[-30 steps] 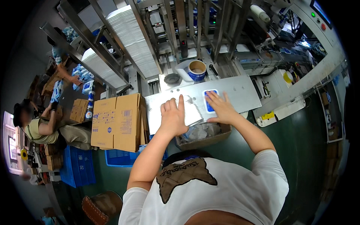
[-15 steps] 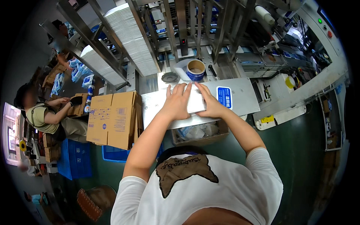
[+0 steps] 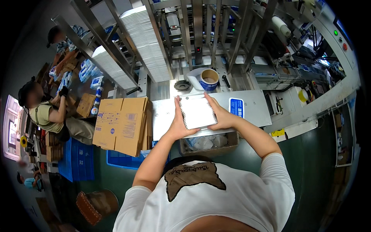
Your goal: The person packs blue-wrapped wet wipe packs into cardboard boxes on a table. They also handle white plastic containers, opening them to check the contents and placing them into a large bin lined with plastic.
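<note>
Between my two hands is a squarish stack of thin white folded sheets [image 3: 198,112], its broad face up and layered edges showing at the sides. My left hand [image 3: 178,123] presses the stack's left side, fingers pointing away from me. Against the opposite side, my right hand [image 3: 223,115] grips it with the thumb near the front corner. Both hands are over the metal plate [image 3: 164,116]; whether the stack touches the plate is hidden. A blue-and-white label [image 3: 236,107] lies right of my right hand. Beyond the stack stands a label roll [image 3: 209,80] with a cardboard core.
Flattened cartons [image 3: 120,123] stand at the plate's left. Tall white sheet stacks [image 3: 145,42] rise between metal uprights of the machine. Below the plate's front edge sits a carton of plastic scraps [image 3: 208,144]. Co-workers, one a person in a yellow top [image 3: 45,116], are at the left.
My hands have shifted from over the stack to its two sides, and more of its white face shows. The whole view has shifted slightly. At the left, the yellow-topped co-worker's arms have risen.
</note>
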`<state>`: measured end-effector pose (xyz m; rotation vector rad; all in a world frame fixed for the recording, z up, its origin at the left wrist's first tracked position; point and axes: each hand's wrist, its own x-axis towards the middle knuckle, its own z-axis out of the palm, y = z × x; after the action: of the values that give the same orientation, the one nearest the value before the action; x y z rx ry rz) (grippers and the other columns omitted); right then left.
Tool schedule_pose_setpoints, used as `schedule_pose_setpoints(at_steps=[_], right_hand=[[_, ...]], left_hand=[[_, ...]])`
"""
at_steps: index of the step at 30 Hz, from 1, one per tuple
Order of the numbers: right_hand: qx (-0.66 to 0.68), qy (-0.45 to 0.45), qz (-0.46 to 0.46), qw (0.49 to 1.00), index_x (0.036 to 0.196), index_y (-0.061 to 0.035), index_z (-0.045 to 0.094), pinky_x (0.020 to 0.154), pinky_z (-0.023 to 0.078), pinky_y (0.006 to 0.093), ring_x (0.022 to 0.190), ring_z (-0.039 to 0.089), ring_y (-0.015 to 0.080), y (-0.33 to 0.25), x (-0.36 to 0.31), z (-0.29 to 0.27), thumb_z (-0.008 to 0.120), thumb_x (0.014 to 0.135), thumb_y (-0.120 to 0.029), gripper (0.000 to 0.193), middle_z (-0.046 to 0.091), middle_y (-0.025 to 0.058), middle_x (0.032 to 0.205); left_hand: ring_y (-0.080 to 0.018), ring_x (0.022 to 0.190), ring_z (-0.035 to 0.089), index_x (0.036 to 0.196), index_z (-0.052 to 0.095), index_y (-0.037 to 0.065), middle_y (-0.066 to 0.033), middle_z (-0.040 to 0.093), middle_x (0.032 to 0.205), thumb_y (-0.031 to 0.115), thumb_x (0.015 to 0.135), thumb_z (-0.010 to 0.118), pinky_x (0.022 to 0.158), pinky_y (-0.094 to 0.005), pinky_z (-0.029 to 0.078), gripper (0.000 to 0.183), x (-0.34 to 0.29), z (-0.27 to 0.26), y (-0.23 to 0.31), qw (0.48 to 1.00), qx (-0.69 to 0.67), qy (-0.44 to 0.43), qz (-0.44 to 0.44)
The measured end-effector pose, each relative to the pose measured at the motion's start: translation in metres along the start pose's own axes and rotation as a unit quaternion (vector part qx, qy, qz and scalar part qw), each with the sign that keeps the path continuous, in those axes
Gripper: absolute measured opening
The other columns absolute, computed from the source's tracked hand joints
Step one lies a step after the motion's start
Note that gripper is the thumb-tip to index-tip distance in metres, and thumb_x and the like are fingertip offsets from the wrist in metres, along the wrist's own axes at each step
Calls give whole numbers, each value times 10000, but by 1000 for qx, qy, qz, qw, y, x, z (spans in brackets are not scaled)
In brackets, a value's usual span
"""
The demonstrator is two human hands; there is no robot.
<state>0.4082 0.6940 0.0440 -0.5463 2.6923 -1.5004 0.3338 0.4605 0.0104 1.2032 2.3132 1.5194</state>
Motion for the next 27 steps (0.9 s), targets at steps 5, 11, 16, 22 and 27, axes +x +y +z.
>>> schedule_pose_setpoints(at_steps=[5, 11, 16, 22, 27], right_hand=[[29, 15, 65, 997, 1496, -98, -134, 1164, 149, 382, 1449, 107, 336, 7, -10, 9, 806, 574, -135, 1317, 44, 213, 1564], [-71, 31, -7, 997, 1483, -64, -152, 1156, 195, 389, 1428, 170, 367, 1, -7, 17, 816, 599, -151, 1313, 113, 247, 1539], [-26, -44, 97, 994, 1481, -11, -100, 1138, 220, 395, 1402, 212, 408, -14, -3, 19, 836, 585, -203, 1310, 151, 299, 1501], [-423, -117, -32, 898, 1465, -7, 187, 1076, 116, 646, 1372, 156, 478, -143, 23, 13, 847, 518, -355, 1207, 206, 323, 1422], [-370, -53, -273, 886, 1430, -21, 300, 987, 292, 569, 1169, 401, 436, -196, 84, 36, 803, 563, -314, 1044, 385, 272, 1239]], left_hand=[[-446, 1394, 175, 1439, -175, -28, -314, 81, 1506, 291, 583, 845, 1144, -449, 213, 1369, -6, 4, 8, 996, 54, -56, -42], [-460, 1341, 258, 1436, -83, -83, -316, 206, 1443, 290, 582, 838, 1120, -470, 243, 1310, -14, 2, 3, 995, 96, 1, 19], [-469, 1308, 283, 1430, 23, -95, -316, 249, 1387, 266, 590, 819, 1097, -471, 287, 1212, -23, -1, 4, 998, 63, 18, -22], [-486, 1172, 361, 1415, 86, -103, -306, 311, 1274, 205, 576, 802, 1031, -510, 322, 1146, -44, -28, 66, 983, 110, 104, 104], [-504, 1243, 314, 1436, 132, -50, -307, 281, 1341, 216, 594, 802, 1046, -563, 283, 1108, -66, -114, 89, 932, 221, 194, 210]])
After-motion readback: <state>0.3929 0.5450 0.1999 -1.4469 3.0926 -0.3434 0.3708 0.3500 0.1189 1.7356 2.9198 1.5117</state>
